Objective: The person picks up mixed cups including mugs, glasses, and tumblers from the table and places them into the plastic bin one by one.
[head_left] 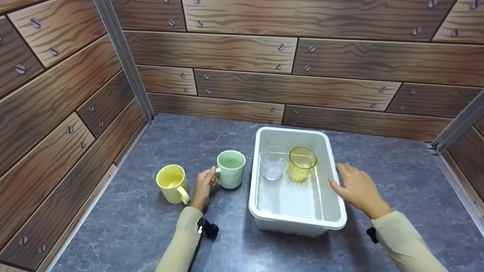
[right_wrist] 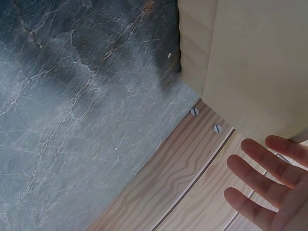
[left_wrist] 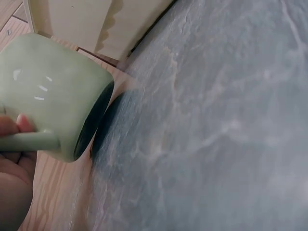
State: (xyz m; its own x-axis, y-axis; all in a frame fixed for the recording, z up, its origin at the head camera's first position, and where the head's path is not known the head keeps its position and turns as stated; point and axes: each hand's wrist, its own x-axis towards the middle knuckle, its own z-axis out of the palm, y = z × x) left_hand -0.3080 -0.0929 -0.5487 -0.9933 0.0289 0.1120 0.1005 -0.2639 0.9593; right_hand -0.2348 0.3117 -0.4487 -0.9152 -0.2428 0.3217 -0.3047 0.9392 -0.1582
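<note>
My left hand [head_left: 205,184] grips the handle of a light green mug [head_left: 231,172], its fingers curled round it. In the left wrist view the same green mug [left_wrist: 53,91] shows its dark base close over the table, with a shadow beside it. To the left of that hand stands a yellow mug [head_left: 172,185], its handle turned toward the wrist. My right hand [head_left: 357,187] is at the right rim of a white plastic bin [head_left: 298,215], fingers spread and relaxed. Inside the bin stand a clear glass [head_left: 273,164] and a yellow glass [head_left: 302,164], side by side toward the far end.
A dark grey marbled table [head_left: 132,226] carries everything. Wood-patterned panels [head_left: 242,53] wall it in at the back and both sides, with grey metal posts [head_left: 124,56] in the corners. The bin's left wall stands just right of the green mug.
</note>
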